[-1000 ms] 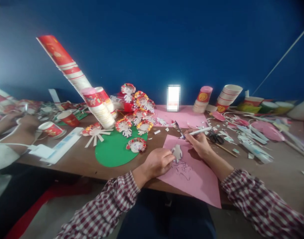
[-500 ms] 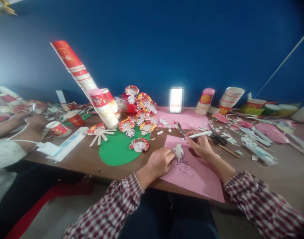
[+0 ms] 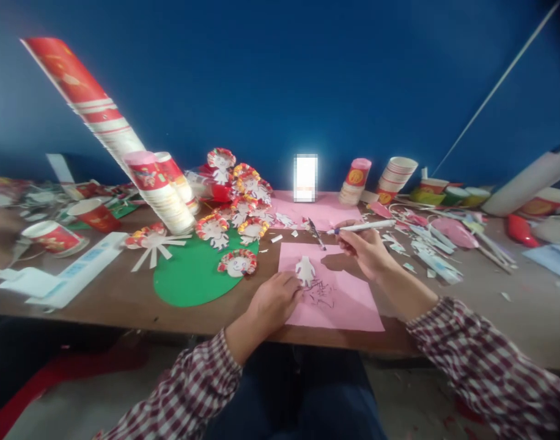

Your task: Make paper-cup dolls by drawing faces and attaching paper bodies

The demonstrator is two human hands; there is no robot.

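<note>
My left hand [image 3: 274, 300] is closed at the fingertips on the lower edge of a small white paper figure cutout [image 3: 305, 271]. The cutout is over a pink paper sheet [image 3: 353, 311] marked with dark scribbled lines. In my right hand [image 3: 367, 252], above the sheet's far right edge, a white marker [image 3: 372, 225] is gripped, its dark tip pointing left. A black pen [image 3: 315, 233] lies just beyond the sheet, apart from my fingers. Left of my left hand, a round face with a red and yellow ruffled rim [image 3: 237, 264] rests on a green paper oval [image 3: 188, 284].
Several ruffled paper figures [image 3: 247, 183] are piled behind the green oval. A tall leaning stack of paper cups [image 3: 110, 125] stands at the left, more cups [image 3: 397, 177] at the back right. Paper scraps [image 3: 440, 263] litter the right side. A person's blurred arm [image 3: 2, 235] shows at the left edge.
The view has swung to the right. My right hand has drawn away from the black pen, and the marker tip now points left. My left hand still holds the cutout.
</note>
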